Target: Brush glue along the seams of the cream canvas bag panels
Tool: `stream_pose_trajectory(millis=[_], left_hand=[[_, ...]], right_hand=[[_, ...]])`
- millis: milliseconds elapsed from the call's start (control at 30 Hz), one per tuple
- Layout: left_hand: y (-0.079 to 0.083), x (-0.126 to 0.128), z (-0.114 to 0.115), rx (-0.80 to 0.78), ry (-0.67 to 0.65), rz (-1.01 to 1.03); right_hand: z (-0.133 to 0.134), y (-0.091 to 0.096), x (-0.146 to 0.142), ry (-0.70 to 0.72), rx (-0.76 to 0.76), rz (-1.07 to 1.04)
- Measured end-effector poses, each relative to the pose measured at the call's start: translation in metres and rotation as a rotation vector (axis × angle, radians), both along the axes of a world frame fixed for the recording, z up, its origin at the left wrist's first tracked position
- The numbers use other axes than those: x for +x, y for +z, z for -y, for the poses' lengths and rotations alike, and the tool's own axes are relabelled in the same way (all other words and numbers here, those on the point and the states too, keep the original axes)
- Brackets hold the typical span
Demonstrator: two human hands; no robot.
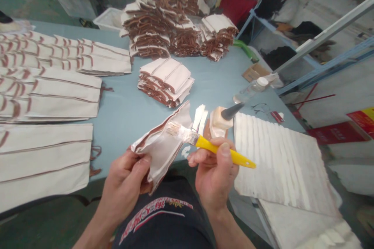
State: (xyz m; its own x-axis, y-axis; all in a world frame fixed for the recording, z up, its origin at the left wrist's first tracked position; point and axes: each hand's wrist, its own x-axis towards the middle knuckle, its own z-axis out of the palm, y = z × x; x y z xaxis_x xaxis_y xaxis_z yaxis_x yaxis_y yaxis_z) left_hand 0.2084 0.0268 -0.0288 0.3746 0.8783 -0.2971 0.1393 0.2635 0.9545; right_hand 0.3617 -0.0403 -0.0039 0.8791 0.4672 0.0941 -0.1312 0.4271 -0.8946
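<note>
My left hand [127, 181] is closed on a stack of cream fabric pieces with brown edging [163, 140], held fanned out above the near table edge. My right hand [214, 171] grips a yellow-handled brush [217, 148] whose glue-caked bristles rest on the top piece of the stack. Just behind the brush stands a cream glue bottle with a dark nozzle [223, 118], beside a few small white strips [199, 116].
On the blue table [125, 105] lie rows of long cream pieces [49, 93] at left, a small stack [165, 79] in the middle and tall brown-edged piles [175, 27] at the back. A glue-crusted white board [280, 159] lies right. A clear bottle [251, 89] lies nearby.
</note>
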Motion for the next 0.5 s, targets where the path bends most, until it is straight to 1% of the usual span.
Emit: stream_pose_trajectory(millis=[33, 67, 133, 167, 200, 233, 300, 433, 500], left_hand=[[-0.001, -0.001, 0.0, 0.144, -0.053, -0.074], [-0.003, -0.002, -0.001, 0.333, -0.101, -0.139], [-0.005, -0.001, -0.003, 0.764, -0.162, -0.2], [-0.006, 0.0, -0.004, 0.955, -0.187, -0.203], [-0.008, 0.0, -0.005, 1.097, -0.21, -0.2], [-0.01, 0.001, -0.006, 1.19, -0.231, -0.208], [-0.015, -0.001, -0.007, 1.275, -0.251, -0.242], [-0.029, -0.009, -0.004, 1.286, -0.245, -0.321], [-0.034, -0.013, -0.003, 1.298, -0.257, -0.339]], right_hand=[[0.002, 0.001, 0.003, 0.01, -0.014, -0.006], [0.004, 0.001, 0.006, 0.019, -0.034, -0.012], [0.008, 0.001, 0.011, 0.035, -0.079, -0.01], [0.01, 0.001, 0.013, 0.043, -0.103, 0.0], [0.013, 0.002, 0.015, 0.053, -0.126, 0.018], [0.014, 0.002, 0.016, 0.065, -0.145, 0.041], [0.017, 0.004, 0.018, 0.091, -0.182, 0.09], [0.019, 0.006, 0.018, 0.164, -0.253, 0.213], [0.017, 0.008, 0.018, 0.196, -0.295, 0.289]])
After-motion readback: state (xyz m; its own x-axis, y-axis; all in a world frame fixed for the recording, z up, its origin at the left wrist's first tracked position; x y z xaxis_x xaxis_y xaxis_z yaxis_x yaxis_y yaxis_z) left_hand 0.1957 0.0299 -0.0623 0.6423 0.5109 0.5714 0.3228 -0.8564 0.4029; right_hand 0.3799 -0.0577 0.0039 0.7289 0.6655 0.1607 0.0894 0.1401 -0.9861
